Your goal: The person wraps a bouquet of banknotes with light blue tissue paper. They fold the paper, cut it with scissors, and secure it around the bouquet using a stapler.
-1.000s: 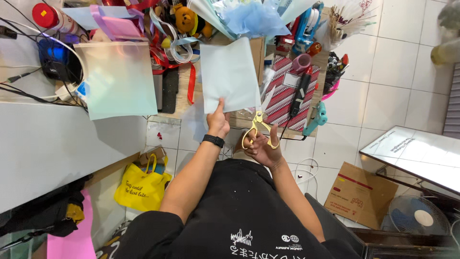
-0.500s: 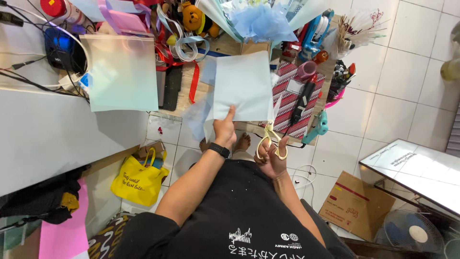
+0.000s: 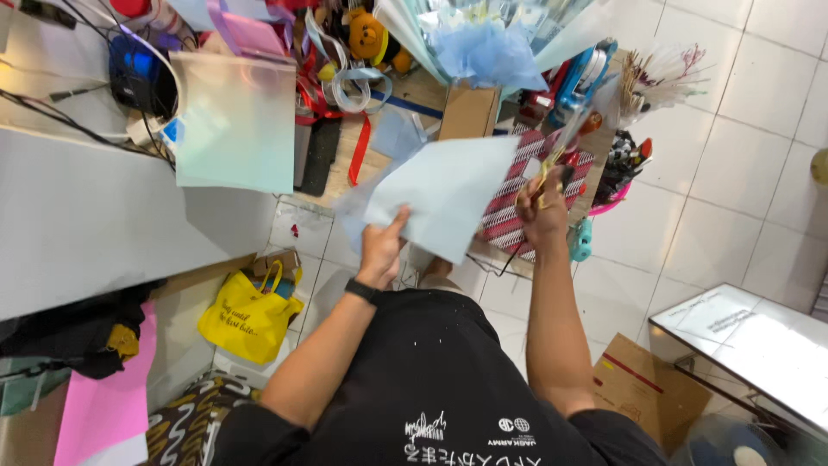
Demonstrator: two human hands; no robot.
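Left hand: closed on the lower edge of a pale blue sheet, thumb on its face, the other fingers hidden behind it; a black wristband sits on the wrist. Sheet: held up in the air over the near edge of the cluttered table, tilted, its lower left part overlapping a second, more translucent layer that is hard to tell apart from it. Right hand: clenched around gold-handled scissors, raised just beside the sheet's right edge; blades blurred by motion, so whether they stand open or closed, or touch the sheet, cannot be told. Behind the right hand: a red patterned box, partly covered by sheet and hand. On the table: a larger pale green sheet lying flat to the left, well apart from the hands; red ribbon; a small brown plush bear, half buried; blue tissue, cut off by the top edge. Below the table: a yellow bag on the floor. Lower right: a cardboard box, partly hidden by the right arm.
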